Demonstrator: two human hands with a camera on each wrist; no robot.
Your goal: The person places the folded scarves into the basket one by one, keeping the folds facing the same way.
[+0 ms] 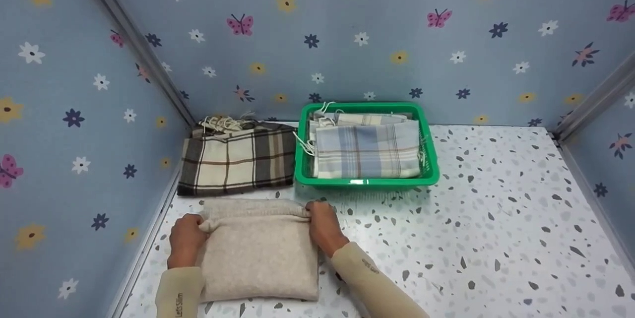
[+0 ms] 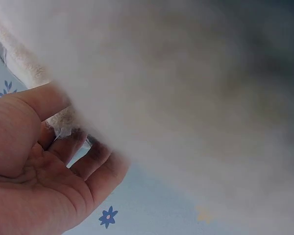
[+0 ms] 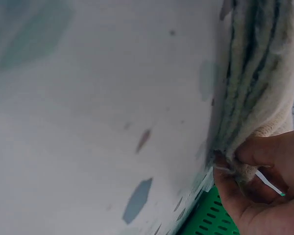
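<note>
A beige knit garment (image 1: 260, 258), folded into a thick rectangle, lies flat in front of the person, its ribbed band (image 1: 258, 207) along the far edge. At its far left corner the left hand (image 1: 187, 239) pinches the fabric; in the left wrist view the thumb and fingers bend round the cloth, which blurs across most of that view. The right hand (image 1: 325, 226) pinches the far right corner between thumb and fingers. Several stacked layers (image 3: 252, 63) of the garment show edge-on in the right wrist view.
Beyond the garment, a folded black, cream and brown plaid cloth (image 1: 238, 159) with fringe sits by the left wall. Beside it stands a green plastic basket (image 1: 367, 182) holding folded blue-and-white plaid cloths (image 1: 367, 149). Flowered walls (image 1: 347, 25) enclose the speckled surface (image 1: 496, 219) at back and sides.
</note>
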